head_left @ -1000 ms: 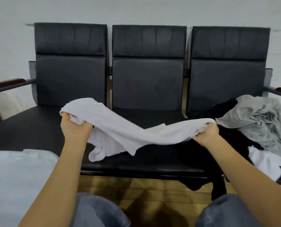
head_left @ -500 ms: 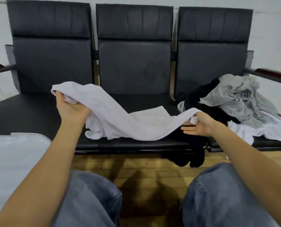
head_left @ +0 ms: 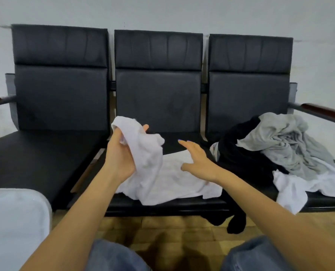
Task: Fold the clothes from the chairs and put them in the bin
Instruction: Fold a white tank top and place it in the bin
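Head view: the left hand (head_left: 121, 153) is raised over the middle seat of the chairs (head_left: 158, 90), palm turned up, with one end of a white cloth (head_left: 162, 177) draped over it. The thumb and fingers curl round the bunched fabric, so it holds that end. The rest of the cloth hangs down from the hand and spreads out on the middle seat, reaching to the seat's near edge.

The right hand (head_left: 197, 161) hovers just above the spread part of the cloth, right of the left hand. Its fingers are straight and spread, pointing far and left; it holds nothing. Whether the palm touches the fabric cannot be told.

On the right seat lies a heap of clothes. A grey garment (head_left: 287, 141) sits on top, toward the far right. A black garment (head_left: 239, 161) lies under it on the left side, with one part hanging over the seat's near edge down to the floor (head_left: 162, 231). Another white garment (head_left: 295, 188) is at the near side of the heap, spilling over the seat edge.

The left seat holds no clothes. A white bin (head_left: 16, 222) stands at the near left, just in front of the left seat; only its rim and part of the top show.

Knees in blue jeans (head_left: 260, 255) are at the near edge. The chairs stand against a pale wall (head_left: 162, 10).
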### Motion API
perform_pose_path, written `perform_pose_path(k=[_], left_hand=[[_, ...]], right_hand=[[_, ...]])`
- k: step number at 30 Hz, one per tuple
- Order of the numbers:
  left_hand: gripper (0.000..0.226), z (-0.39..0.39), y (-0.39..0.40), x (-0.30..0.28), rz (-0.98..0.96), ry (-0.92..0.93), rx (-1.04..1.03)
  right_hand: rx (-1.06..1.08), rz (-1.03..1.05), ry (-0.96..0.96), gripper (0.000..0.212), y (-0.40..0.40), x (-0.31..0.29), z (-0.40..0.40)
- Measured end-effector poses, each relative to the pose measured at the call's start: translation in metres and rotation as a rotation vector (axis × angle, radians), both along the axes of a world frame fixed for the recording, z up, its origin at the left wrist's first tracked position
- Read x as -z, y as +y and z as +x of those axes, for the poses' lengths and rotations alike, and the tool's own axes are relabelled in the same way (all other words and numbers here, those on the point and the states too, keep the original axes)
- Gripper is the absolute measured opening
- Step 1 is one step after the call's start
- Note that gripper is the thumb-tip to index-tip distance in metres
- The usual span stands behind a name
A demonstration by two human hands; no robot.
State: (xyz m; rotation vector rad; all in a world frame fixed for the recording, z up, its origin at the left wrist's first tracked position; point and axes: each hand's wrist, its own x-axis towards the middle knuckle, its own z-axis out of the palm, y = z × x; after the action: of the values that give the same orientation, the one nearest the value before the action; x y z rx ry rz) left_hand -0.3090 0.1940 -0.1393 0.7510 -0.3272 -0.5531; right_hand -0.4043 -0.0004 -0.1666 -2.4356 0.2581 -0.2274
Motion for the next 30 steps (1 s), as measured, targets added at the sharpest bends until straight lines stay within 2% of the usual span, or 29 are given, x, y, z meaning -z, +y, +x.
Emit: perform_pose_path(k=[2, 4, 8, 10, 12, 13, 14, 16, 17, 19, 21, 23, 25, 27, 28, 30], left_hand=[[0.054, -0.003, -0.008, -0.001, 0.071, 0.005, 0.102], [0.061, -0.003, -0.017, -0.001, 0.144, 0.020, 0.140], [0.057, -0.001, -0.033, 0.005, 0.185, 0.086, 0.183], [0.050, 0.009, -0.040, 0.020, 0.219, 0.030, 0.050], [0.040, 0.017, -0.041, 0.022, 0.192, 0.002, -0.041], [0.038, 0.023, -0.043, 0.023, 0.200, 0.017, 0.000], [0.036, 0.026, -0.044, 0.020, 0.200, 0.056, 0.063], [0.030, 0.038, -0.042, 0.022, 0.164, 0.105, 0.118], [0.029, 0.045, -0.040, 0.027, 0.150, 0.113, 0.107], [0.039, 0.055, -0.039, 0.031, 0.121, 0.122, 0.074], [0.045, 0.063, -0.037, 0.034, 0.097, 0.164, 0.041], [0.025, 0.071, -0.035, 0.037, 0.060, 0.239, -0.005], [0.017, 0.077, -0.030, 0.038, 0.027, 0.262, -0.054], [0.014, 0.083, -0.026, 0.041, 0.054, 0.230, -0.084], [0.015, 0.086, -0.024, 0.044, 0.080, 0.223, -0.113], [0.019, 0.090, -0.021, 0.050, 0.158, 0.226, -0.157]], right_hand=[[-0.017, 0.261, -0.127, 0.053, 0.013, -0.015, 0.009], [-0.042, 0.467, -0.166, 0.040, 0.017, -0.024, 0.025], [-0.143, 0.581, -0.049, 0.042, 0.016, -0.015, 0.061], [-0.253, 0.713, 0.026, 0.045, 0.015, -0.002, 0.076], [-0.399, 0.738, 0.109, 0.042, 0.014, 0.011, 0.081], [-0.429, 0.639, 0.198, 0.035, 0.013, 0.019, 0.081], [-0.448, 0.449, 0.289, 0.032, 0.011, 0.028, 0.082], [-0.435, -0.147, 0.412, 0.047, 0.000, 0.052, 0.083], [-0.421, -0.371, 0.441, 0.051, -0.005, 0.060, 0.080], [-0.385, -0.606, 0.423, 0.053, -0.014, 0.066, 0.076], [-0.315, -0.638, 0.405, 0.057, -0.023, 0.064, 0.072], [-0.210, -0.675, 0.431, 0.064, -0.024, 0.061, 0.071], [-0.143, -0.792, 0.501, 0.067, -0.016, 0.062, 0.068], [-0.156, -0.842, 0.588, 0.059, -0.004, 0.062, 0.061], [-0.200, -0.814, 0.619, 0.050, 0.000, 0.061, 0.058], [-0.287, -0.611, 0.680, 0.036, 0.007, 0.053, 0.054]])
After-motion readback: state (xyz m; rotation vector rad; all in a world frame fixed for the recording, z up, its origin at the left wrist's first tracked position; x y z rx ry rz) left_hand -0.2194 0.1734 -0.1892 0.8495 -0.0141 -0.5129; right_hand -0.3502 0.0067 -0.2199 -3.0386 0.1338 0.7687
